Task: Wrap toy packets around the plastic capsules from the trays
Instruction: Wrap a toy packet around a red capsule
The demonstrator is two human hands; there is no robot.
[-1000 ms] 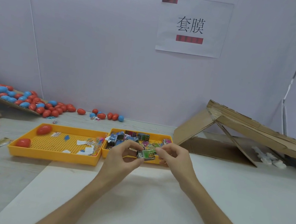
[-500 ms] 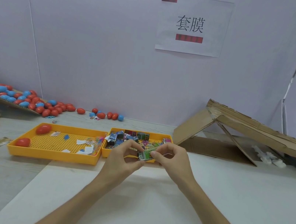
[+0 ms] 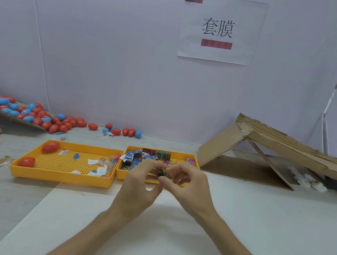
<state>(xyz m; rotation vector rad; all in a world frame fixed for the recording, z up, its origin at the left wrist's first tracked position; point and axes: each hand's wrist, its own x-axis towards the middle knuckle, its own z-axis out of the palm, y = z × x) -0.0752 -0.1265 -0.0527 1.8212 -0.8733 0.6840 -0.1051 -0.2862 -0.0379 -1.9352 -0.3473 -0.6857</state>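
Note:
My left hand [image 3: 139, 185] and my right hand [image 3: 186, 187] meet in front of the small yellow tray [image 3: 131, 177] and together pinch one small toy packet [image 3: 163, 174], now crumpled and mostly hidden by my fingers. The small tray holds several colourful toy packets [image 3: 147, 156]. To its left, the large yellow tray [image 3: 62, 176] holds two red capsules [image 3: 50, 146] and scraps of paper and plastic.
A heap of red and blue capsules [image 3: 32, 115] lies on a cardboard ramp at the far left, with loose ones along the wall. A folded cardboard chute [image 3: 280, 154] stands at the right. Loose capsules and wrappers [image 3: 1, 161] lie left of the trays.
The flat green packet seen between my hands earlier is now squeezed into a small dark bundle, and my fingertips have closed in together.

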